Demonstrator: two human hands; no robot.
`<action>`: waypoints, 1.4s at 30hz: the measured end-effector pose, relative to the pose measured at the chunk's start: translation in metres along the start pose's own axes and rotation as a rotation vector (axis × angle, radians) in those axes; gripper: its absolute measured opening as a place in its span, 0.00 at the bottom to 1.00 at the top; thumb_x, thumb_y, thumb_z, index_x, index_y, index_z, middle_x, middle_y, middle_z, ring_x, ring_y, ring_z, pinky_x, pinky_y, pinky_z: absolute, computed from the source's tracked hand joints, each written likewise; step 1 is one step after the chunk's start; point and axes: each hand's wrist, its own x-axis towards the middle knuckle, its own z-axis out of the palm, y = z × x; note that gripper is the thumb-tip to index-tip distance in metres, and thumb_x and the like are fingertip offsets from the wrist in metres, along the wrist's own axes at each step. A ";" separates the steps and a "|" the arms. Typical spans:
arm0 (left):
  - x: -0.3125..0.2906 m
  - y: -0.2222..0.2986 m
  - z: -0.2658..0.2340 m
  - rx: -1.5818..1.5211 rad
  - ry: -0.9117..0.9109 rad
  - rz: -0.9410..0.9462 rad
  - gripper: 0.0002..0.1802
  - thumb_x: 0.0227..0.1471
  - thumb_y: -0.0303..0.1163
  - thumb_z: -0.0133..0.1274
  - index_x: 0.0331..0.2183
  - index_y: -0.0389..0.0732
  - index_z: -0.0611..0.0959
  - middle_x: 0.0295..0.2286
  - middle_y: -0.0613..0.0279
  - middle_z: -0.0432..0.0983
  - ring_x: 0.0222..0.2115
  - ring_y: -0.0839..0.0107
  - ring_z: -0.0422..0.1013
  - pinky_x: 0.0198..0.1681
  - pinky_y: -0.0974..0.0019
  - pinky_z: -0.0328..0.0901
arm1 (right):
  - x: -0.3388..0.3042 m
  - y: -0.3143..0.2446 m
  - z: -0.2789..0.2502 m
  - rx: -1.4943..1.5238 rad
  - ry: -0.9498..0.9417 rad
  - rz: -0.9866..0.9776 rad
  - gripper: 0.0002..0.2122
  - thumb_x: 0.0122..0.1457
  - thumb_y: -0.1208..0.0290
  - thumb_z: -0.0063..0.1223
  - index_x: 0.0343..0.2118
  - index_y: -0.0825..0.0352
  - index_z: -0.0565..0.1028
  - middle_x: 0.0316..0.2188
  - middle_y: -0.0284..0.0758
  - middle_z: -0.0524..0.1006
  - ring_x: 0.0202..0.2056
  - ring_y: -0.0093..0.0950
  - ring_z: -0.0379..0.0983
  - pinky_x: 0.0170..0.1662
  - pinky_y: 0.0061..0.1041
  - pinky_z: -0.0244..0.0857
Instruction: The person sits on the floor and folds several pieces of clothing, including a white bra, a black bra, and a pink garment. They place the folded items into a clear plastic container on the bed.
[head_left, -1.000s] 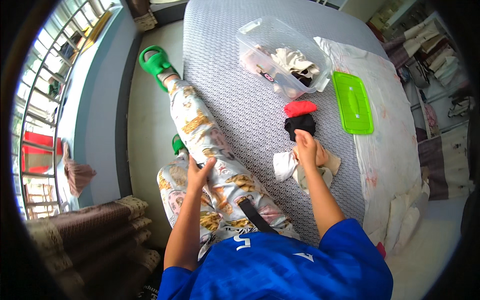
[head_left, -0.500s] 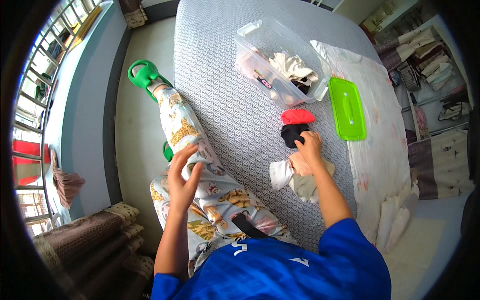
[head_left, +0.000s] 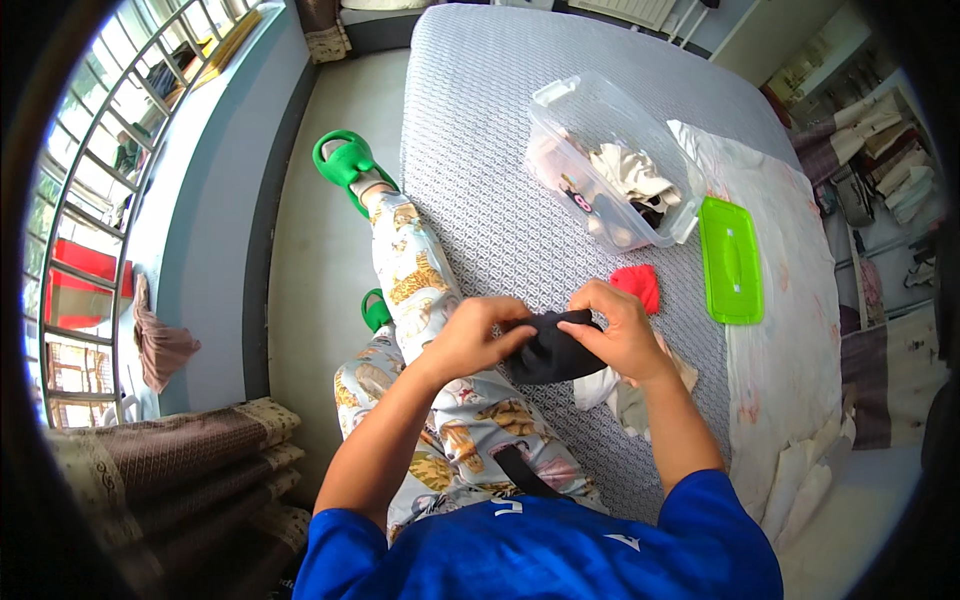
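Above my lap, a small black garment [head_left: 553,353] is stretched between my two hands. My left hand [head_left: 475,338] pinches its left side between thumb and fingers. At its upper right edge, my right hand [head_left: 622,330] grips it the same way. The cloth hangs in soft folds, and its exact kind cannot be made out. Just beyond my right hand lies a red folded cloth [head_left: 640,287] on the bed. Partly hidden under my right hand and forearm are a white cloth [head_left: 596,388] and a greyish cloth [head_left: 631,408].
A clear plastic bin [head_left: 672,238] holding several clothes stands on the patterned bed [head_left: 480,120]. To its right, a green lid [head_left: 722,280] lies partly on a pale floral cloth [head_left: 785,300]. A barred window [head_left: 90,250] is at the left, with rolled brown curtains [head_left: 190,450] below.
My right hand has lifted the black garment off the bed and brought it left over my lap. My left hand, open before, has come across and taken hold of it.
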 end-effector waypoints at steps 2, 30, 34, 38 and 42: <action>-0.014 -0.013 -0.014 -0.110 0.217 -0.124 0.08 0.50 0.28 0.55 0.26 0.32 0.79 0.21 0.64 0.72 0.24 0.76 0.67 0.32 0.71 0.63 | 0.009 -0.006 0.011 -0.059 0.086 -0.099 0.09 0.46 0.81 0.60 0.26 0.69 0.69 0.22 0.35 0.70 0.24 0.27 0.68 0.29 0.24 0.61; -0.150 -0.027 -0.033 0.181 0.407 -0.089 0.34 0.37 0.41 0.67 0.48 0.40 0.76 0.49 0.48 0.66 0.52 0.56 0.63 0.53 0.58 0.60 | -0.036 -0.056 0.125 0.152 -0.735 -0.306 0.08 0.49 0.70 0.58 0.29 0.66 0.73 0.32 0.35 0.75 0.37 0.35 0.73 0.40 0.31 0.66; -0.148 -0.030 0.007 0.289 0.531 -0.168 0.44 0.31 0.41 0.70 0.53 0.44 0.72 0.55 0.42 0.55 0.54 0.46 0.59 0.54 0.55 0.60 | -0.014 -0.036 0.108 0.167 -0.286 -0.074 0.06 0.49 0.79 0.57 0.31 0.67 0.75 0.39 0.38 0.77 0.42 0.30 0.74 0.46 0.27 0.66; -0.157 -0.041 0.024 0.254 0.642 -0.260 0.23 0.39 0.23 0.59 0.42 0.40 0.76 0.54 0.47 0.58 0.53 0.52 0.62 0.53 0.58 0.60 | -0.009 0.041 0.109 -0.011 -0.285 0.347 0.20 0.55 0.72 0.56 0.51 0.67 0.68 0.48 0.39 0.72 0.48 0.28 0.70 0.50 0.27 0.63; -0.174 -0.059 0.021 0.220 0.766 -0.215 0.06 0.42 0.18 0.53 0.28 0.35 0.75 0.43 0.50 0.71 0.43 0.61 0.69 0.47 0.64 0.63 | -0.024 0.082 0.111 0.353 -0.458 0.629 0.17 0.56 0.70 0.56 0.46 0.70 0.69 0.40 0.37 0.75 0.40 0.20 0.72 0.43 0.20 0.66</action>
